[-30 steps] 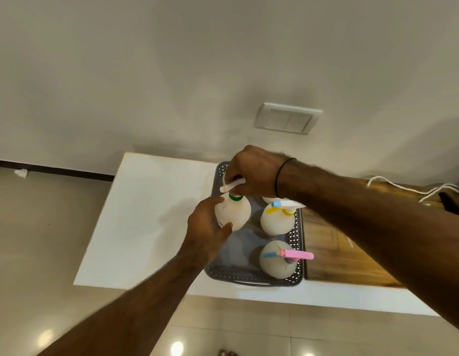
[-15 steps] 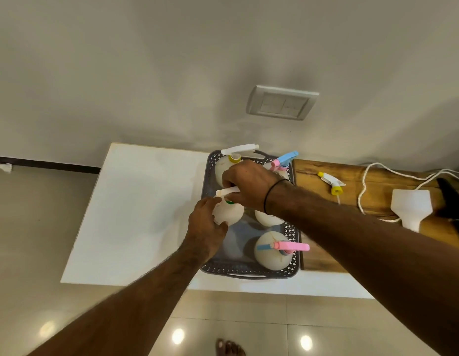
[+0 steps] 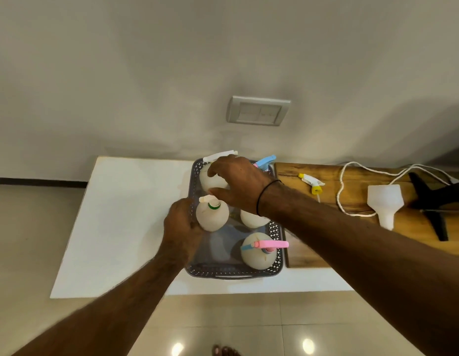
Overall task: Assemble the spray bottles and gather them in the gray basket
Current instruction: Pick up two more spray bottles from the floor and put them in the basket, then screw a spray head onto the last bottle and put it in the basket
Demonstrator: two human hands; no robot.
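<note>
Left hand [image 3: 180, 227] grips round white bottle [image 3: 212, 214], green collar, inside gray basket [image 3: 233, 272]; right hand [image 3: 240, 183] spread open just above it, four more bottles alongside.

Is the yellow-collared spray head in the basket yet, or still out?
Out. The yellow-collared spray head lies loose on the wooden board, to the right of the gray basket, with no bottle on it.

right hand [image 3: 238, 183] covers most of the far-left bottle [image 3: 210, 179] and the middle-right bottle's [image 3: 252, 218] top; toes [image 3: 224, 352] cut off at the bottom edge.
</note>
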